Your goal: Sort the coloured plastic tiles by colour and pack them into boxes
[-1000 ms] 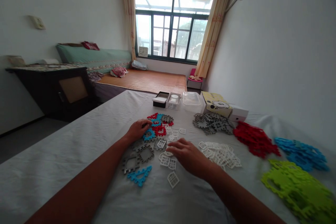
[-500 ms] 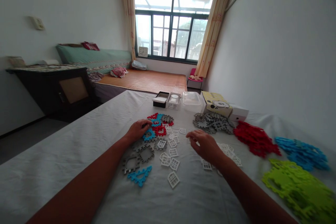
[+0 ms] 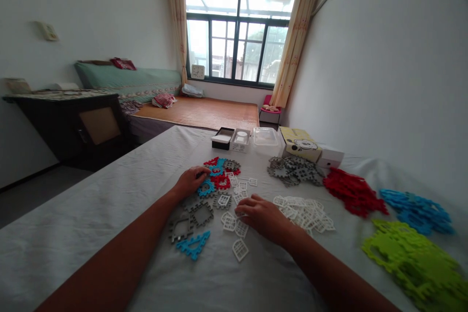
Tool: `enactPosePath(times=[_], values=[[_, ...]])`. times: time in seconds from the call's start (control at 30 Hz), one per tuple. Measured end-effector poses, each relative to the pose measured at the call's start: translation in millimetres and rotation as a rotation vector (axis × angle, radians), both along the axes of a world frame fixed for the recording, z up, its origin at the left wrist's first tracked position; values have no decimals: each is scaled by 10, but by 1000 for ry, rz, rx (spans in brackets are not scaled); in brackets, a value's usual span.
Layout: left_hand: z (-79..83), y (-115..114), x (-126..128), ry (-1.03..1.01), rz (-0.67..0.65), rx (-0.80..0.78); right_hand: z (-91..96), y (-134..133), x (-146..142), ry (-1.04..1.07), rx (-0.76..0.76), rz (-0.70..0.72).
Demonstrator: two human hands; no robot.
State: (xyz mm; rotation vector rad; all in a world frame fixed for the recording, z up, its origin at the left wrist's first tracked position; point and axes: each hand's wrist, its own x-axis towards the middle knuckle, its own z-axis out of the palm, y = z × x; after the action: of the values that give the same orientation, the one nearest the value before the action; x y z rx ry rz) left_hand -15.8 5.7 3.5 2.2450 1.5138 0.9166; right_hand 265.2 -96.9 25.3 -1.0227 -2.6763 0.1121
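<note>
My left hand (image 3: 189,181) rests on the cloth at the left edge of a cluster of interlocking plastic pieces, beside a blue piece (image 3: 205,187) and a red piece (image 3: 222,182). Its fingers are loosely bent and apart, with no held piece visible. My right hand (image 3: 262,215) is palm down over a scatter of white lattice window pieces. Its fingertips reach over them, hiding one or more; the fingers look loosely stretched. Below it lie an arched white window piece (image 3: 240,250) and a blue triangular frame (image 3: 193,244). Square grey frames (image 3: 202,214) sit nearer my left forearm.
A heap of white window pieces (image 3: 309,213) lies right of my right hand. Farther right are grey (image 3: 296,170), red (image 3: 353,192), blue (image 3: 417,210) and lime-green (image 3: 413,263) piles. Small boxes (image 3: 223,138), a clear plastic tub (image 3: 266,137) and a yellow box (image 3: 300,145) stand behind.
My right hand has moved left and toward me, from above the bare cloth to the scattered white window pieces, uncovering more of the white heap. My left hand has stayed in place.
</note>
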Motion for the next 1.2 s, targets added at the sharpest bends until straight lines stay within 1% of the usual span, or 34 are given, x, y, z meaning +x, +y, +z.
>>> enactPosePath(times=[0.1, 0.2, 0.3, 0.37, 0.43, 0.5, 0.53, 0.6, 0.67, 0.73, 0.8, 0.87, 1.0, 1.1, 1.2], values=[[-5, 8, -5, -3, -5, 2, -57, -7, -28, -58, 79, -4], [-12, 19, -13, -3, -5, -2, -57, -10, -22, -86, 136, -40], [-19, 25, -19, 3, -3, -6, 27, 21, 91, -31, 152, -167], [-23, 25, -21, 5, -1, -5, 119, 67, 254, 17, 147, -293], [-24, 24, -20, 10, -4, 0, 204, 118, 440, 7, 122, -395], [-22, 25, -18, 19, -8, 6, 248, 152, 567, -27, 109, -457], [-21, 26, -17, 24, -9, 9, 247, 158, 585, -27, 112, -466], [-18, 28, -15, 26, -6, 10, 201, 143, 523, 12, 113, -412], [-18, 28, -16, 21, -4, 10, 116, 104, 366, 51, 84, -276], [-19, 26, -18, 17, -9, 13, 36, 63, 198, 37, 44, -124], [-21, 23, -21, 19, -15, 18, -11, 42, 97, 9, 23, -54], [-20, 18, -22, 25, -16, 18, -22, 45, 88, 0, -8, -49], [-7, 11, -15, 29, -13, 5, -25, 82, 200, 47, -50, -68], [-2, 13, -11, 31, -11, -2, -60, 89, 212, 31, -11, -76], [-12, 24, -17, 41, -17, 5, -74, 74, 142, -55, 44, -98]])
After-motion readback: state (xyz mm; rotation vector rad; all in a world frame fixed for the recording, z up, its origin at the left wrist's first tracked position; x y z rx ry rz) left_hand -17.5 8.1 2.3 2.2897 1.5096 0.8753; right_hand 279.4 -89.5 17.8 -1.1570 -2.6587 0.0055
